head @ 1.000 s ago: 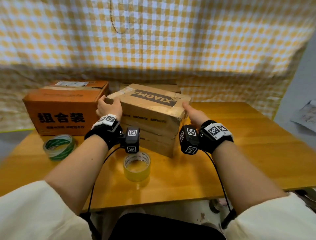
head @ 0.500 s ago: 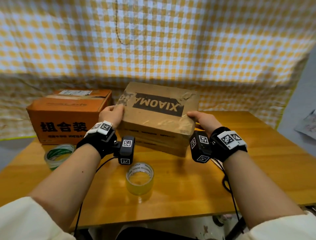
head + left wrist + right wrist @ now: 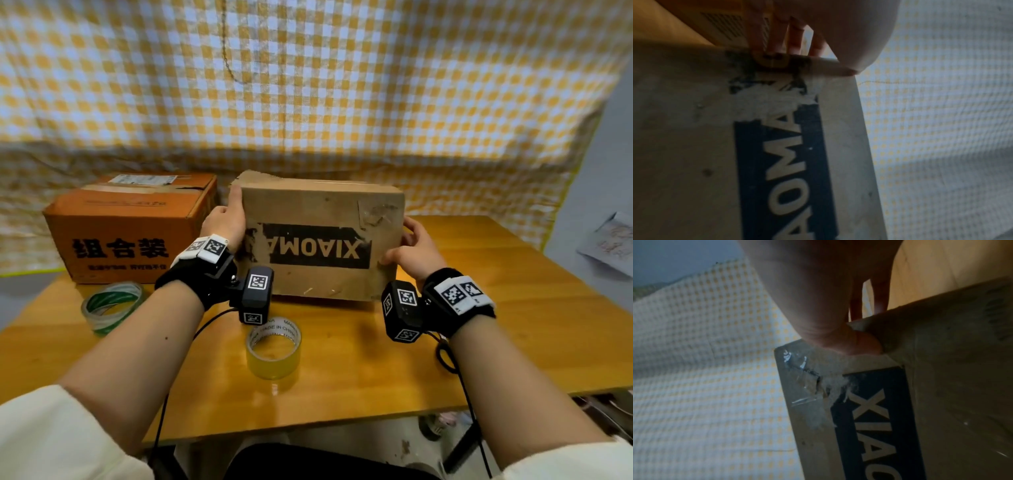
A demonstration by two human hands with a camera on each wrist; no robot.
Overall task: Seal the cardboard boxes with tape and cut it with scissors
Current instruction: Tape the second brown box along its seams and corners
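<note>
A brown cardboard box printed XIAOMI upside down stands on its long edge on the wooden table, its printed face toward me. My left hand grips its left side, thumb on the front edge. My right hand grips the right side, thumb on the printed face. In the left wrist view the box fills the frame, with my fingers behind its edge. The right wrist view shows the box under my thumb. A yellowish tape roll stands in front of the box. No scissors are in view.
An orange cardboard box with old tape on top sits at the table's left rear. A green-and-white tape roll lies in front of it. A yellow checked cloth hangs behind. The table's front edge is close to me.
Both hands lifted the brown box from lying flat and tipped it up toward me, so its printed face now stands nearly upright. The tape rolls stayed put.
</note>
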